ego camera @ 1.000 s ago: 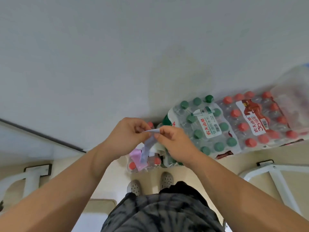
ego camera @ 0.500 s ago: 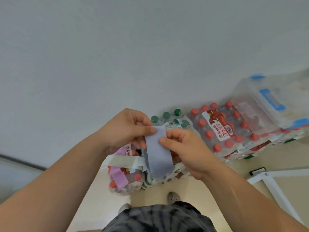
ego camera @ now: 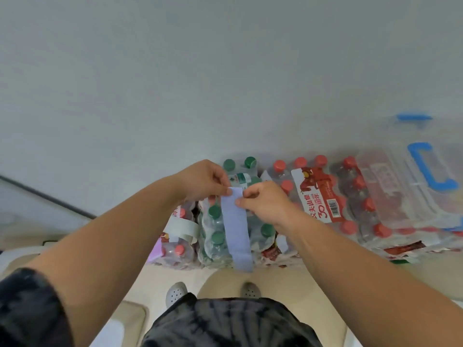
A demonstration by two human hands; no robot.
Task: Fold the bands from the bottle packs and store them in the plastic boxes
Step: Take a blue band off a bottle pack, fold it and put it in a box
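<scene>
The pale blue band point(ego camera: 236, 229) hangs lengthwise, its long axis running down toward the person's feet, free end low. Both hands pinch its top edge: left hand point(ego camera: 203, 181) at the left corner, right hand point(ego camera: 263, 201) slightly lower. Beyond lie the bottle packs point(ego camera: 323, 196); the plastic box point(ego camera: 426, 176) sits far right.

Even, soft, diffuse light; moderately bright, no clear source. Shadows faint, weak dark patch on floor point(ego camera: 263, 279) below packs. No strong glare. Wide-angle bend at frame edges, forearms stretched at lower corners. Plastic box point(ego camera: 426, 186) at right edge smeared, blurred. Overall slightly soft.
</scene>
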